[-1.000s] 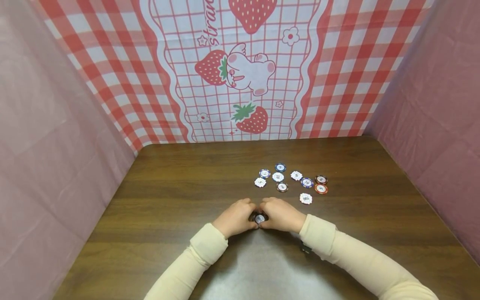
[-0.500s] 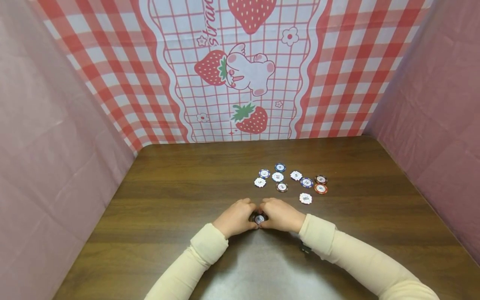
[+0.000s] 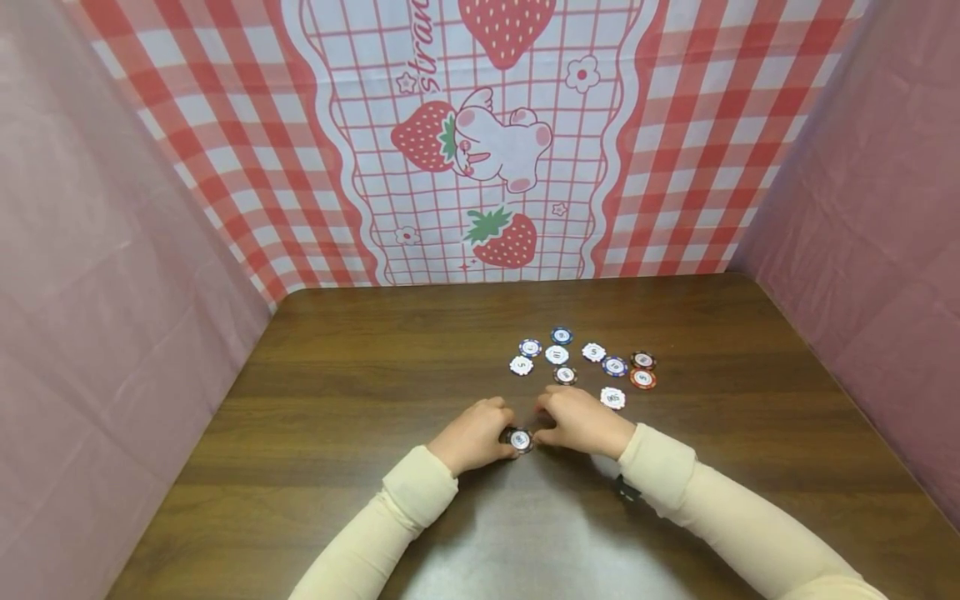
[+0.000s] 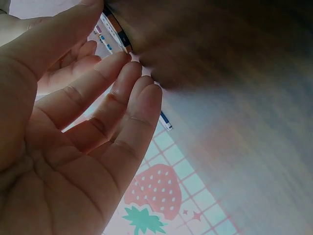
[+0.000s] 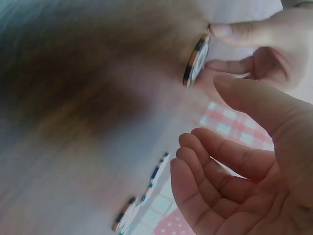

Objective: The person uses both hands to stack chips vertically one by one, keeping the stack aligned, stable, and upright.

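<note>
A dark poker chip [image 3: 521, 440] with a white centre lies flat on the table in front of the person. Thumb and fingers of the left hand [image 3: 474, 435] curl around its left side, with the tips at its edge. In the right wrist view the chip [image 5: 196, 59] is seen edge-on, black and orange, beside the left thumb [image 5: 234, 33]. Just to its right, the right hand [image 3: 583, 421] is apart from it, fingers loosely bent and thumb spread, with nothing between them. The left wrist view shows the chip [image 4: 116, 32] partly hidden behind the left fingers.
Several poker chips lie beyond the hands on the wooden table [image 3: 360, 358], among them a white one [image 3: 612, 398], a red one [image 3: 642, 378] and a brown one [image 3: 565, 375]. A strawberry-print cloth [image 3: 405, 187] hangs behind, with pink cloth [image 3: 847, 233] at the sides.
My right hand has let go of the dark chip and moved a little to the right, uncovering the chip's right side. My left hand stays in place at the chip.
</note>
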`<state>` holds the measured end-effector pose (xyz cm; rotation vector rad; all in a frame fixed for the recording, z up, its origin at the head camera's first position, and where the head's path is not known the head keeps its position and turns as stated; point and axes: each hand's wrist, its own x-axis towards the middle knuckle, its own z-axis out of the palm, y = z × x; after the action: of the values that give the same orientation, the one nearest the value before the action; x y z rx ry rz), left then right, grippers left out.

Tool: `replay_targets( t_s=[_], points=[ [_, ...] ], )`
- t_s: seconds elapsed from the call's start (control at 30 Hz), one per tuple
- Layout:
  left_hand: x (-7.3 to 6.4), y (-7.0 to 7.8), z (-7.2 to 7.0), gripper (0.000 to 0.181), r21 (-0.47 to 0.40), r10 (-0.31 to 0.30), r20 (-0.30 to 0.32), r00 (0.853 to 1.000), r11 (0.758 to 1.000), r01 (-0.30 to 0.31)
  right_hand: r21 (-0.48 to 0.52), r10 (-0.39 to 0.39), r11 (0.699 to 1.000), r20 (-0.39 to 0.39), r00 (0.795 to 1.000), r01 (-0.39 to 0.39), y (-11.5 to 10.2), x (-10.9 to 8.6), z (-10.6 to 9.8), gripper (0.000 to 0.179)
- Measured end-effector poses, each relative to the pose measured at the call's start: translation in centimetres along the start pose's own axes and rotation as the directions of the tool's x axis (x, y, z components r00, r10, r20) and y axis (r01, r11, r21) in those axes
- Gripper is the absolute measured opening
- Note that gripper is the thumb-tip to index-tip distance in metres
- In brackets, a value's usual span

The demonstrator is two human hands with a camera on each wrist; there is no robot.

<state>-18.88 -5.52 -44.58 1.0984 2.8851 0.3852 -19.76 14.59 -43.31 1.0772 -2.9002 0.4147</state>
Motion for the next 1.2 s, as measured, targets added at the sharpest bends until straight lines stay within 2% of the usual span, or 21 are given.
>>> replay_targets(
  t_s=[0.4, 0.63, 0.8, 1.2],
  points=[
    [0.1, 0.0, 0.0, 0.024, 0.016, 0.029, -0.007, 1.0, 0.999, -0.029, -0.017, 0.101, 0.995, -0.058, 0.993, -0.102, 2.6, -1.7, -1.5, 0.037],
    [0.1, 0.0, 0.0, 0.023, 0.02, 0.039, -0.013, 0.999, 0.999, -0.039, -0.007, 0.185, 0.983, -0.077, 0.98, -0.186, 4.4, -2.6, -2.2, 0.039],
    [0.1, 0.0, -0.1, 0.022, 0.013, 0.039, -0.017, 0.999, 0.999, -0.039, -0.039, 0.222, 0.973, -0.085, 0.971, -0.226, 5.4, -3.2, -2.5, 0.037],
    [0.0, 0.1, -0.2, 0.023, 0.008, 0.035, -0.016, 0.999, 0.999, -0.035, -0.079, 0.241, 0.967, -0.034, 0.97, -0.243, 7.0, -3.6, -2.0, 0.026]
  ],
)
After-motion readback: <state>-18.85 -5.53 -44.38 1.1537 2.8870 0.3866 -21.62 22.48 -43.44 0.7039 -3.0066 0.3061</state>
